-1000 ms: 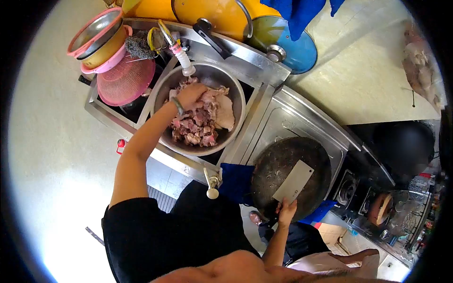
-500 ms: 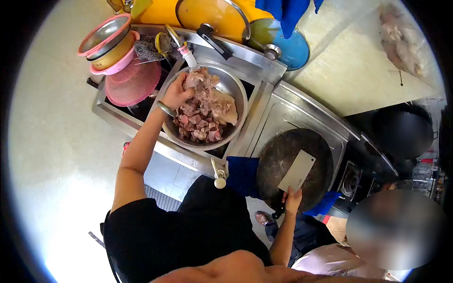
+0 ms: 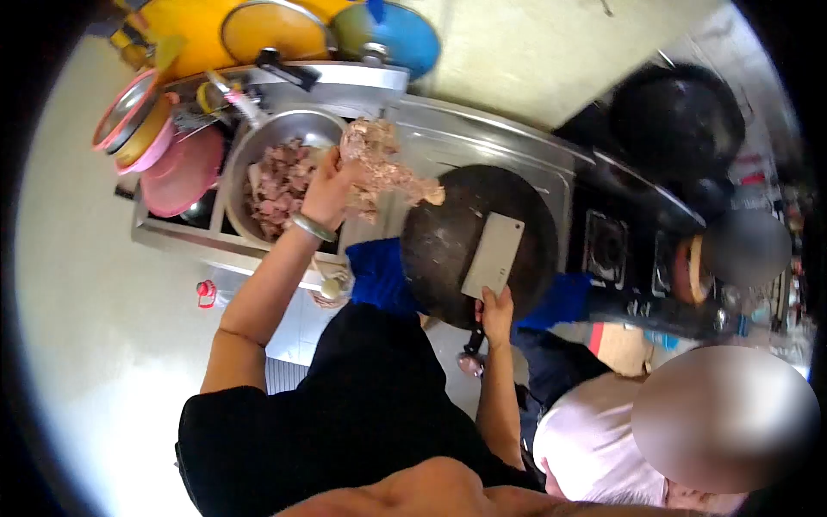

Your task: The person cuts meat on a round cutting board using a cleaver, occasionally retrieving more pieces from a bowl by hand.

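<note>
My left hand (image 3: 329, 191) grips a large piece of raw meat (image 3: 383, 168), held up between the metal bowl and the board. Chopped meat pieces (image 3: 280, 183) lie in the metal bowl (image 3: 239, 207), which sits at the sink. My right hand (image 3: 495, 312) is closed on a cleaver (image 3: 494, 257), its broad blade over the dark round chopping board (image 3: 439, 258). One end of the meat reaches over the board's left edge; whether it touches the board I cannot tell.
A faucet (image 3: 244, 105) stands behind the bowl. Stacked basins and colanders (image 3: 142, 129) are at the left, pot lids (image 3: 276, 34) at the back. A blue cloth (image 3: 375, 269) lies beside the board. Stove burners (image 3: 606, 246) and a black wok (image 3: 676, 116) are at the right, with another person (image 3: 594, 422) close by.
My left hand has lifted the large meat piece out of the bowl and carried it right toward the board. The camera view has shifted right. The cleaver stays over the board.
</note>
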`<state>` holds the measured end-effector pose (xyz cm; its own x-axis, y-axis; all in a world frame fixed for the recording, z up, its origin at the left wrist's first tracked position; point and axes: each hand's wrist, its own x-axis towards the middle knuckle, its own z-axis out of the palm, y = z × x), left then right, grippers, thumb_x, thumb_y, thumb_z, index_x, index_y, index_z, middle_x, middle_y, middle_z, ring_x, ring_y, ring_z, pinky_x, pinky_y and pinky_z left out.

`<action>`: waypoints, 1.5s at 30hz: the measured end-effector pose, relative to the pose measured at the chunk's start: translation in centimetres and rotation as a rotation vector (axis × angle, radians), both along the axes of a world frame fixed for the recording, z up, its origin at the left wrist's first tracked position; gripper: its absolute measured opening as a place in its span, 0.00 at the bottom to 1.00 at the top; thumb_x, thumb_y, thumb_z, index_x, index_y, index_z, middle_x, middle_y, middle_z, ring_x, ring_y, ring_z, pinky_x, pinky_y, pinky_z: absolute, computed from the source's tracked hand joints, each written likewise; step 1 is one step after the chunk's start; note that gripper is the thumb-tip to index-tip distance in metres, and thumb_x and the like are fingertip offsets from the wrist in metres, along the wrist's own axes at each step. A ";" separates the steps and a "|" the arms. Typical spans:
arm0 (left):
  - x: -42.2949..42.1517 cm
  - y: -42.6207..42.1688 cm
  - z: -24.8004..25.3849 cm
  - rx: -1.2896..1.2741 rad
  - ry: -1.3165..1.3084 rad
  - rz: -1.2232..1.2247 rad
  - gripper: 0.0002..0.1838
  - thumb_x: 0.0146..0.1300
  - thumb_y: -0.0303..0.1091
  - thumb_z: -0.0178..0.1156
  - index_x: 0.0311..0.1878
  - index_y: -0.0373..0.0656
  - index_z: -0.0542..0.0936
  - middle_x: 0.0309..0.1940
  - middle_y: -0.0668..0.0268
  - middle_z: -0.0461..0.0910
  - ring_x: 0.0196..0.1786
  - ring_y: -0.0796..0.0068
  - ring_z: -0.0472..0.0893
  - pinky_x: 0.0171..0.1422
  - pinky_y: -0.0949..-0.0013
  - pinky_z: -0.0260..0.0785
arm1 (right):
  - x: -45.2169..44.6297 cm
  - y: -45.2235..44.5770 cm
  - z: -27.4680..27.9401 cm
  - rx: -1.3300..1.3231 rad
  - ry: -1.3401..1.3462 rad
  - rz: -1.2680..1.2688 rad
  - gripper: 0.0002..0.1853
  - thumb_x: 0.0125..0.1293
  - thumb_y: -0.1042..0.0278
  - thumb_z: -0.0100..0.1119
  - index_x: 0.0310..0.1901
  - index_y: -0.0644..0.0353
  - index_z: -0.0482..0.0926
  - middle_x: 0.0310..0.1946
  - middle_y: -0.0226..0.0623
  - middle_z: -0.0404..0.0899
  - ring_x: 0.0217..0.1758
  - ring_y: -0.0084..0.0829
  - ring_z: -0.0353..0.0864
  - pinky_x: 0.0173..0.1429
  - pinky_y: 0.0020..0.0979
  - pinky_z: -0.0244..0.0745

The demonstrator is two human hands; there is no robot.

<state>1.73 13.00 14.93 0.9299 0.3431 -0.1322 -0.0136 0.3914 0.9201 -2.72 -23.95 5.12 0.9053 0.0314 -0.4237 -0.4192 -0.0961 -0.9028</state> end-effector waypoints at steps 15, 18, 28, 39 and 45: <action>-3.7 -17.1 -9.2 0.462 0.417 -0.206 0.32 0.54 0.42 0.71 0.53 0.30 0.67 0.43 0.53 0.79 0.46 0.70 0.79 0.52 0.67 0.73 | -4.4 -8.5 1.1 -0.979 -0.514 0.206 0.15 0.65 0.66 0.58 0.50 0.63 0.74 0.17 0.42 0.78 0.18 0.39 0.80 0.24 0.38 0.73; -3.9 -16.4 -10.1 0.589 0.361 -0.181 0.33 0.55 0.41 0.71 0.53 0.30 0.66 0.44 0.53 0.78 0.45 0.70 0.79 0.51 0.67 0.73 | -3.6 -7.7 3.4 -1.037 -0.609 0.400 0.14 0.64 0.62 0.60 0.49 0.58 0.75 0.17 0.43 0.78 0.19 0.44 0.80 0.24 0.39 0.74; -4.3 -19.4 -6.8 1.722 -0.371 -0.426 0.28 0.47 0.33 0.67 0.55 0.42 0.77 0.54 0.56 0.76 0.64 0.57 0.71 0.71 0.46 0.57 | -3.7 -7.0 4.0 -1.130 -0.475 0.519 0.12 0.64 0.61 0.57 0.47 0.53 0.74 0.19 0.43 0.80 0.22 0.45 0.82 0.28 0.45 0.76; 1.9 -17.8 -10.4 1.149 -0.022 -0.724 0.17 0.57 0.34 0.61 0.50 0.42 0.75 0.37 0.54 0.79 0.41 0.56 0.79 0.55 0.57 0.68 | -4.8 -8.0 2.9 -0.771 -0.213 0.254 0.18 0.66 0.60 0.57 0.50 0.66 0.75 0.23 0.56 0.79 0.27 0.57 0.81 0.33 0.52 0.75; 2.9 -18.8 -10.3 1.064 0.045 -0.777 0.16 0.57 0.33 0.62 0.48 0.43 0.73 0.42 0.53 0.79 0.46 0.51 0.80 0.48 0.58 0.72 | -5.5 -8.2 2.6 -0.822 -0.230 0.228 0.17 0.66 0.62 0.58 0.50 0.66 0.74 0.22 0.55 0.79 0.26 0.56 0.81 0.31 0.50 0.76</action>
<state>4.58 -5.84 4.61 0.9324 -0.3206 -0.1670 -0.0770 -0.6275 0.7748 -8.21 -32.19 7.68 0.9797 -0.0129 -0.1998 -0.1271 -0.8112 -0.5708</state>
